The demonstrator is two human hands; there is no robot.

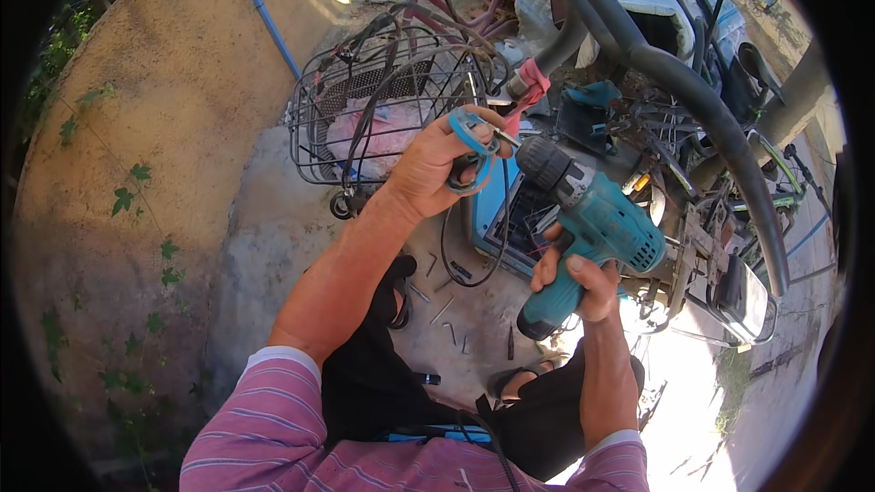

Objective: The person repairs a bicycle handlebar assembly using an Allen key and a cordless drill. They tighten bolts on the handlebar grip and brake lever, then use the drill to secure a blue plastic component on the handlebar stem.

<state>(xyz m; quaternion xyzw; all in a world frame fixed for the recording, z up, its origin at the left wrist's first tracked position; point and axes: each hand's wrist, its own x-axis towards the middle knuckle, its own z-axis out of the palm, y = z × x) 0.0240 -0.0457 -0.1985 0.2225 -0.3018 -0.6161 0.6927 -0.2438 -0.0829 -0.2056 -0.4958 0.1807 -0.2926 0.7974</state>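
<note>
My right hand point(581, 282) is wrapped round the grip of a teal cordless drill point(612, 223), its black chuck aimed up and left. From the chuck a short thin bit sticks out toward my left hand point(428, 162). The fingers of that hand are closed on a blue looped tool point(470, 133), which resembles scissor handles; its exact kind is hard to make out. The bit's tip lies close to those fingers, and I cannot tell whether they touch. Below and behind the drill stands a blue open case point(492, 210) with dark contents.
A black wire basket point(314, 150) with cables and pink material stands ahead. Thick dark handlebar tubing point(674, 73) arches at the right over piled bike parts. Hex keys and small tools, among them a dark screwdriver point(510, 343), lie on the concrete between my feet. A wall point(155, 146) rises left.
</note>
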